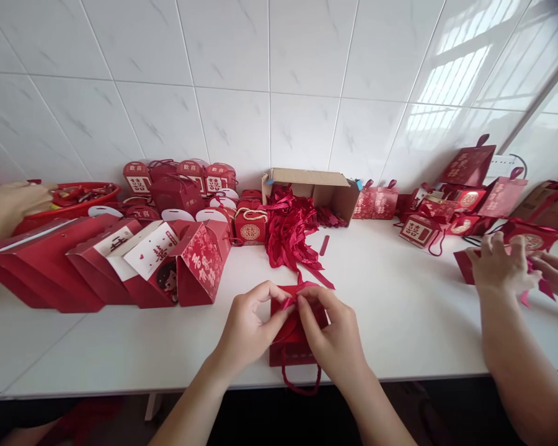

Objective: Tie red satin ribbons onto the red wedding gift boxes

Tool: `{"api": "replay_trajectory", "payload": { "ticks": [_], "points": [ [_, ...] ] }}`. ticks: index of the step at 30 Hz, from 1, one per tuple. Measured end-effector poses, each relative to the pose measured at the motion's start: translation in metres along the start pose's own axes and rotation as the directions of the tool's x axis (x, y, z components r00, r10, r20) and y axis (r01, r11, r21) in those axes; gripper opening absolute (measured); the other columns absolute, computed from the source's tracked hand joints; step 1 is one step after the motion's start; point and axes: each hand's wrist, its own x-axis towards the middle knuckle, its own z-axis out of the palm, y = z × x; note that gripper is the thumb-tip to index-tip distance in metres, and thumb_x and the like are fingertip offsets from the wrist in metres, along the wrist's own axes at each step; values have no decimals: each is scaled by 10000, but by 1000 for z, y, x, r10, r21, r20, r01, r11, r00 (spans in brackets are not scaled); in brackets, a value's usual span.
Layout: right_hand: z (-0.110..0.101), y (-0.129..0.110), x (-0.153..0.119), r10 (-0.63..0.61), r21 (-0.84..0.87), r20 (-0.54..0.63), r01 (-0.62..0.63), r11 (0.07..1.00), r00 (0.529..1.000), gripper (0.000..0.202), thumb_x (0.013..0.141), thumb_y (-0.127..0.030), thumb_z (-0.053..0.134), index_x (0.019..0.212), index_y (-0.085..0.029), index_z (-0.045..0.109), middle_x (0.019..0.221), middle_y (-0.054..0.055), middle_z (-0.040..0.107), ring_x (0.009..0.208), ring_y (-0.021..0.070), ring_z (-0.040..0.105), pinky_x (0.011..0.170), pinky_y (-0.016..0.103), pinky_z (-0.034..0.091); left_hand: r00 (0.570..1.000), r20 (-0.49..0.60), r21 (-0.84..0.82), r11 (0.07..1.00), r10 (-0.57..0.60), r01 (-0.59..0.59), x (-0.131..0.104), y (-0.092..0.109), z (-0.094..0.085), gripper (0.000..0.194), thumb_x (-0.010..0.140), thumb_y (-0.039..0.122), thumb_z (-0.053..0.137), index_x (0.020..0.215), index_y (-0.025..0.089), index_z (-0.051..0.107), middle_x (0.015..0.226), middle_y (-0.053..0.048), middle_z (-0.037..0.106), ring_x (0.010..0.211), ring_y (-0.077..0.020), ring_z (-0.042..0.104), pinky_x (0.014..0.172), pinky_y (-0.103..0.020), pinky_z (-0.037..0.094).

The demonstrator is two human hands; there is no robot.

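Both my hands meet over a small red gift box (291,355) at the front of the white table (390,334). My left hand (248,325) pinches a red ribbon (288,302) between thumb and index finger. From the other side, my right hand (332,328) pinches the same ribbon close by, fingertips nearly touching. The box has a dark red cord handle (302,390) that hangs toward the table's front edge. Just behind the box, a heap of red ribbons (291,232) spills from an open cardboard box (337,189) lying on its side.
Folded red gift boxes (199,263) stand in a row at left, with finished-looking boxes (177,192) behind them. More red boxes (465,198) are stacked at right. A co-worker's hands (502,266) handle a box at right; another person's hand (18,201) reaches by a red basket (84,195).
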Motion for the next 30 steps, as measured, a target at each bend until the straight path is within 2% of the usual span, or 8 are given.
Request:
{"api": "replay_trajectory", "payload": {
  "ticks": [5, 9, 15, 18, 20, 23, 26, 30],
  "points": [
    [-2, 1, -2, -55, -78, 7, 55, 995, 998, 152, 837, -202, 608, 971, -192, 680, 913, 65, 698, 840, 203, 647, 750, 329, 537, 999, -40, 12, 1000, 8, -8, -3, -4, 3, 96, 794, 129, 557, 744, 201, 517, 888, -17, 705, 858, -168, 663, 792, -250, 497],
    [0, 4, -2, -104, -92, -18, 102, 991, 994, 209, 830, -170, 605, 998, -215, 720, 916, 69, 699, 845, 211, 661, 751, 330, 559, 999, -50, 41, 999, 4, -2, -3, -5, 3, 99, 805, 143, 537, 729, 204, 519, 843, -11, 705, 829, -170, 669, 763, -250, 506],
    [7, 5, -5, -136, -198, -132, 108, 974, 982, 200, 861, -194, 562, 924, -160, 749, 861, 107, 616, 723, 193, 630, 643, 322, 558, 998, -69, 72, 997, 6, -1, -3, -7, 1, 82, 805, 155, 547, 737, 201, 546, 803, -10, 703, 788, -169, 666, 721, -242, 510],
    [8, 8, -6, -95, -222, -123, 66, 973, 988, 181, 864, -210, 548, 867, -169, 725, 929, 125, 592, 814, 226, 618, 719, 384, 550, 996, -85, 71, 997, 6, 0, -4, -7, 1, 96, 799, 126, 535, 743, 203, 548, 774, -7, 694, 767, -168, 670, 689, -237, 510],
    [7, 12, -6, -41, -231, -64, 25, 973, 997, 157, 861, -228, 549, 854, -195, 702, 1031, 141, 582, 975, 282, 591, 825, 468, 512, 996, -92, 62, 998, 5, 1, -5, -8, 2, 102, 804, 119, 529, 752, 205, 548, 780, -10, 693, 784, -173, 675, 693, -241, 512],
    [4, 17, -1, 50, -201, 52, -39, 979, 997, 119, 847, -247, 562, 820, -221, 675, 1168, 143, 562, 1202, 341, 472, 953, 567, 403, 995, -98, 60, 998, 11, -5, -3, -8, 2, 93, 808, 125, 540, 763, 205, 551, 794, -16, 694, 815, -182, 676, 738, -262, 515],
    [-1, 15, 4, 128, -103, 118, -116, 988, 985, 126, 848, -262, 557, 782, -216, 654, 1238, 133, 549, 1296, 330, 393, 1017, 557, 350, 997, -78, 55, 998, 12, -8, 0, -9, 2, 89, 812, 129, 546, 766, 206, 549, 811, -17, 694, 838, -186, 670, 770, -274, 510],
    [-5, 9, 7, 188, 9, 126, -191, 982, 974, 169, 845, -335, 580, 766, -210, 661, 1321, 122, 507, 1314, 308, 390, 1050, 504, 341, 999, -37, 73, 997, 20, -18, 4, -8, 0, 73, 829, 148, 545, 790, 209, 546, 821, -2, 678, 814, -164, 646, 762, -258, 498]
  ]
}}
